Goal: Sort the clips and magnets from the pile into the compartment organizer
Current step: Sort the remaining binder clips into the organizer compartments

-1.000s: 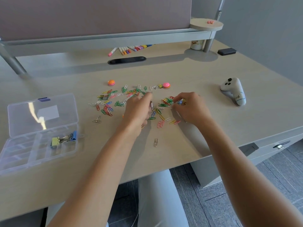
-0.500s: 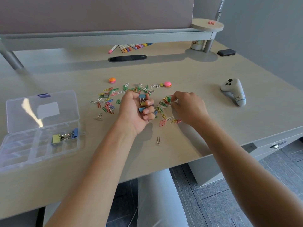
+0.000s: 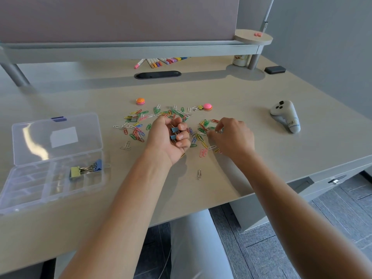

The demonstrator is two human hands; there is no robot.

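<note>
Small blue binder clips [image 3: 174,133] are being held in the curled fingers of the left hand [image 3: 168,137], palm turned up, over the paper-clip pile [image 3: 161,121]; something in the pile is being pinched by the right hand [image 3: 231,135], though what cannot be told; the open compartment organizer [image 3: 30,190], already holding binder clips [image 3: 85,169], is lying well to the left, so the left hand is judged nearer for the drop.

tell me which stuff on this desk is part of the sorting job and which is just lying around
Part of the job: paper clip pile, blue binder clips in left hand, round magnets, organizer, right hand.

Lying about: white controller, markers, black eraser.
</note>
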